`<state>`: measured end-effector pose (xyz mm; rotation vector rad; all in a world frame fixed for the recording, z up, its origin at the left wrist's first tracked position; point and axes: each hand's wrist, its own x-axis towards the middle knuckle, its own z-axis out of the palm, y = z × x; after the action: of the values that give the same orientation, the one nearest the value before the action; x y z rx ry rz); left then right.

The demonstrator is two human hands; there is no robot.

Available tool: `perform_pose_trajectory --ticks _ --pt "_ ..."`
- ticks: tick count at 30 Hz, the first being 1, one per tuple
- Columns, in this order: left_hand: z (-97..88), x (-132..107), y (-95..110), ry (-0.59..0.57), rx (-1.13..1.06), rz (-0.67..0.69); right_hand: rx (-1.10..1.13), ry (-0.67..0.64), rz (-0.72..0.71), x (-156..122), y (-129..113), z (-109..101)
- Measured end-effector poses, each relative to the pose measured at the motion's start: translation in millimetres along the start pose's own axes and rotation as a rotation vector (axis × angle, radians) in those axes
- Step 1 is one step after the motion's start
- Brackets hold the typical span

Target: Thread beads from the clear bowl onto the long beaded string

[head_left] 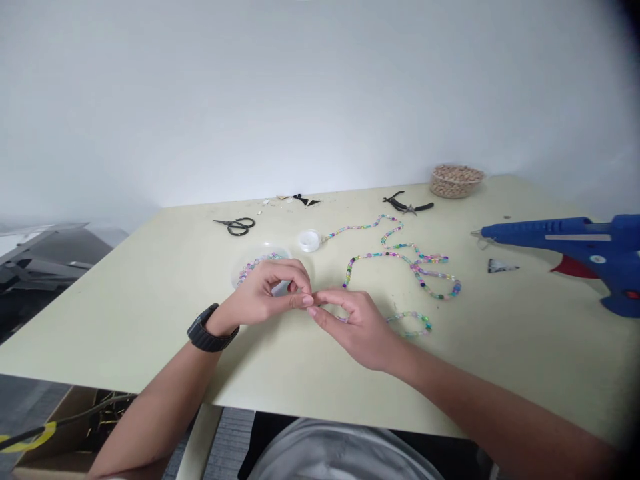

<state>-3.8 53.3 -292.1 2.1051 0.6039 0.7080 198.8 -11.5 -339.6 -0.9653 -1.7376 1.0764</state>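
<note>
My left hand (273, 290), with a black watch (213, 328) on the wrist, is closed in a pinch of thumb and index finger. Its fingertips meet those of my right hand (357, 327), which pinches too. Whatever lies between the fingertips is too small to make out. A long string of colourful beads (373, 255) winds over the table and passes behind my right hand. A looped stretch of beads (425, 323) shows beyond that hand's wrist. Partly covered by my left hand, a clear bowl (239, 257) contains loose beads (257, 262).
A small white spool (309, 241) sits at the string's far end. Black scissors (236, 225), pliers (407, 204) and a tub of beige pellets (456, 181) stand farther back on the table (150, 300). At the right lies a blue glue gun (560, 233). A wall (300, 100) closes the back.
</note>
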Motion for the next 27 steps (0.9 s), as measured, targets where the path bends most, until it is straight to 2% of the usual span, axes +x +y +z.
perform_pose_trajectory --ticks 4,7,9,11,13,15,17,20,22,27 --pt "-1.5 0.4 -2.1 0.024 0.011 -0.019 -0.017 0.018 0.02 -0.8 1.0 -0.7" --pt "-13.0 -0.4 -6.1 0.147 0.088 -0.083 0.03 0.038 0.044 -2.3 1.0 -1.4" --pt "-26.6 -2.3 -9.6 0.253 0.265 -0.116 0.046 0.046 0.048 -2.8 0.7 -1.4" --pt "-41.8 -5.2 -13.4 0.288 0.509 -0.146 0.049 0.051 0.047 -2.8 0.4 -1.0" --pt "-54.8 -8.7 -17.1 0.215 0.628 -0.22 0.045 0.056 0.045 -2.3 0.0 -0.7" --pt "-62.7 -11.8 -20.2 0.09 0.604 -0.332 0.044 0.065 0.045 -1.8 -0.6 -0.7" --pt "-64.9 -13.8 -22.8 -0.03 0.529 -0.405 0.042 0.07 0.05 -1.8 -1.1 -0.9" --pt "-60.9 -13.7 -25.1 -0.152 0.446 -0.402 0.038 0.071 0.056 -2.5 -1.3 -1.3" --pt "-56.9 -12.2 -25.6 -0.193 0.435 -0.385 0.035 0.069 0.059 -3.1 -0.9 -1.4" --pt "-51.3 -8.4 -24.6 -0.209 0.476 -0.392 0.042 0.061 0.065 -2.6 -0.8 -1.0"
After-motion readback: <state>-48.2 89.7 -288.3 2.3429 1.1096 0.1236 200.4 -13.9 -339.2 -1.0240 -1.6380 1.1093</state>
